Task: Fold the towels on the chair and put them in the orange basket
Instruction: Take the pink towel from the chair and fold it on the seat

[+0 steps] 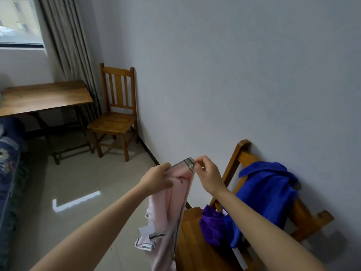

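Gripping with left hand (156, 178) and pinching with right hand (207, 176) the top edge of a pale pink towel with a grey striped border (172, 204), held up beside the slatted wooden chair (193, 247). Risks slipping from that light pinch onto the tiled floor (88, 173), or snagging the royal blue towel (267, 192) and crumpled purple towel (213, 227) left there

No readable text, no labels, no brands, no numbers — towels, chairs, wall all unmarked
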`<state>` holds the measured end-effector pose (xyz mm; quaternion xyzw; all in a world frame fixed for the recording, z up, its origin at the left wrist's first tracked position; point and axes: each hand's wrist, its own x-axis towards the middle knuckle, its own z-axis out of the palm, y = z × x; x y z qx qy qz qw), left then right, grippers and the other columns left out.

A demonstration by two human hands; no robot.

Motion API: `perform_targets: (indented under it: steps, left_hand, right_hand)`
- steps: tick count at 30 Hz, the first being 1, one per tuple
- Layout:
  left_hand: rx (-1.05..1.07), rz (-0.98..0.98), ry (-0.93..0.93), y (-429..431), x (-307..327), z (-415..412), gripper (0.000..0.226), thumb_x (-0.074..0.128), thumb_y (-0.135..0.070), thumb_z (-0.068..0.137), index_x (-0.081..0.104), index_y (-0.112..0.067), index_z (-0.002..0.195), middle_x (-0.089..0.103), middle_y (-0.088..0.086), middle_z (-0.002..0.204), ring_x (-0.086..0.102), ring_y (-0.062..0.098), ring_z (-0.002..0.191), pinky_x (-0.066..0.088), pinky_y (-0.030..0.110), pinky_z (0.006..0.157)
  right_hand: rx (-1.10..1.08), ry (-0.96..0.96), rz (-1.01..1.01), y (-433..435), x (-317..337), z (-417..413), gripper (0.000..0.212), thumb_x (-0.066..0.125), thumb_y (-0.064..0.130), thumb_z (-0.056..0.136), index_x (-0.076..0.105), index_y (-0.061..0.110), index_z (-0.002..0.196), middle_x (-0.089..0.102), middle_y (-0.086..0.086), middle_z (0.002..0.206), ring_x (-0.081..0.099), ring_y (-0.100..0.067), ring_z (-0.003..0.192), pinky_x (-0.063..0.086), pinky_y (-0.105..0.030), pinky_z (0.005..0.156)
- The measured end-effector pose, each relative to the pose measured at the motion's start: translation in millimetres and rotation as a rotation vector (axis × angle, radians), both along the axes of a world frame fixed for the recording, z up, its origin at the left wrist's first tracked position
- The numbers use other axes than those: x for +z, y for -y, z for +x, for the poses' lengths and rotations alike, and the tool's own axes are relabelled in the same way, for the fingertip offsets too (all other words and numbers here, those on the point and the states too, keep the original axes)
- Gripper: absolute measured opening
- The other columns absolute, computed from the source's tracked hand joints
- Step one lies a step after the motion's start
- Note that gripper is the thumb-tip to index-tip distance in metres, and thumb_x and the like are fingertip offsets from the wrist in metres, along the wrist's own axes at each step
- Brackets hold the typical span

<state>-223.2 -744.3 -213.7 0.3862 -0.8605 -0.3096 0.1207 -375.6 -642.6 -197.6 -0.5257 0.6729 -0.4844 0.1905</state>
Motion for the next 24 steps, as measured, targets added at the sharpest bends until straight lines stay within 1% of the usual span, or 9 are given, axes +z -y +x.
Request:
perform_targets:
  steps: [2, 4, 6, 11, 14, 16, 18, 21, 24]
  left_hand:
    - [0.032, -0.018, 0.091, 1.7, -7.9, 6.5, 0.033, 0.061, -0.014, 0.069, 0.049, -0.02, 0.099, 0.058, 0.004, 0.086, 0.057, 0.026, 0.083, 0.047, 0.035, 0.067]
    - [0.04, 0.024, 0.14, 3.1, -15.7, 15.9, 0.039, 0.062, -0.014, 0.071, 0.05, -0.02, 0.107, 0.061, 0.004, 0.094, 0.059, 0.026, 0.09, 0.05, 0.036, 0.072]
    - [0.063, 0.059, 0.169, 5.6, -24.8, 26.5, 0.03, 0.061, -0.014, 0.07, 0.052, -0.02, 0.099, 0.061, 0.002, 0.092, 0.059, 0.024, 0.089, 0.05, 0.035, 0.074]
    - [0.109, 0.168, 0.203, 18.3, -38.3, 58.5, 0.006, 0.062, -0.015, 0.074, 0.058, -0.018, 0.073, 0.06, 0.002, 0.078, 0.059, 0.018, 0.075, 0.053, 0.034, 0.073]
    - [0.158, 0.305, 0.051, 24.9, -34.1, 77.8, 0.01, 0.066, -0.008, 0.079, 0.062, -0.012, 0.071, 0.059, 0.002, 0.071, 0.054, 0.012, 0.065, 0.045, 0.021, 0.062]
    - [0.225, 0.437, -0.156, 27.5, -28.3, 87.9, 0.004, 0.065, -0.007, 0.081, 0.065, -0.008, 0.077, 0.063, 0.006, 0.076, 0.056, 0.015, 0.071, 0.044, 0.023, 0.069]
    - [0.287, 0.564, -0.38, 30.8, -24.0, 94.9, 0.004, 0.063, -0.009, 0.083, 0.065, -0.005, 0.08, 0.064, 0.008, 0.081, 0.058, 0.02, 0.079, 0.045, 0.029, 0.077]
    - [0.38, 0.692, -0.667, 34.3, -15.3, 95.2, 0.011, 0.058, -0.011, 0.086, 0.063, -0.001, 0.085, 0.065, 0.007, 0.078, 0.058, 0.022, 0.081, 0.047, 0.032, 0.081]
    - [0.432, 0.697, -0.851, 42.0, 4.8, 88.8, 0.011, 0.055, -0.01, 0.089, 0.062, -0.007, 0.081, 0.067, 0.0, 0.064, 0.058, 0.019, 0.072, 0.047, 0.03, 0.074]
  right_hand:
    - [-0.021, 0.072, -0.012, 3.3, 10.0, -1.9, 0.008, 0.044, 0.003, 0.095, 0.049, 0.008, 0.092, 0.048, 0.003, 0.074, 0.046, 0.002, 0.058, 0.038, -0.008, 0.053]
    - [-0.056, 0.092, -0.026, 7.1, 20.1, -8.7, 0.008, 0.042, 0.003, 0.095, 0.048, 0.008, 0.091, 0.049, 0.001, 0.073, 0.047, -0.002, 0.062, 0.038, -0.011, 0.055]
    - [-0.102, 0.1, -0.03, 9.2, 29.7, -18.0, 0.01, 0.041, 0.005, 0.094, 0.049, 0.009, 0.09, 0.05, 0.0, 0.076, 0.047, -0.013, 0.07, 0.041, -0.02, 0.063]
    - [-0.291, 0.226, -0.048, 7.2, 45.2, -51.4, 0.021, 0.037, 0.007, 0.093, 0.046, 0.019, 0.078, 0.046, -0.002, 0.077, 0.042, -0.016, 0.071, 0.039, -0.029, 0.064]
    - [-0.384, 0.279, -0.057, 5.6, 48.6, -67.0, 0.018, 0.035, 0.009, 0.093, 0.047, 0.017, 0.082, 0.045, -0.005, 0.08, 0.042, -0.016, 0.072, 0.04, -0.025, 0.063]
    - [-0.42, 0.251, -0.025, 3.5, 48.0, -70.9, 0.014, 0.033, 0.01, 0.095, 0.046, 0.01, 0.091, 0.041, -0.002, 0.074, 0.036, -0.01, 0.063, 0.035, -0.012, 0.048]
    - [-0.45, 0.237, -0.004, 2.7, 45.5, -72.6, 0.013, 0.031, 0.011, 0.096, 0.043, 0.008, 0.096, 0.036, 0.001, 0.068, 0.031, -0.009, 0.058, 0.029, -0.011, 0.039]
    - [-0.481, 0.228, 0.026, 3.1, 42.1, -75.1, 0.013, 0.029, 0.012, 0.097, 0.041, 0.007, 0.098, 0.035, 0.0, 0.068, 0.029, -0.01, 0.057, 0.028, -0.02, 0.048]
    - [-0.479, 0.201, 0.058, 13.4, 44.6, -76.0, 0.016, 0.029, 0.012, 0.097, 0.042, 0.01, 0.105, 0.041, 0.001, 0.076, 0.038, -0.012, 0.068, 0.036, -0.025, 0.06]
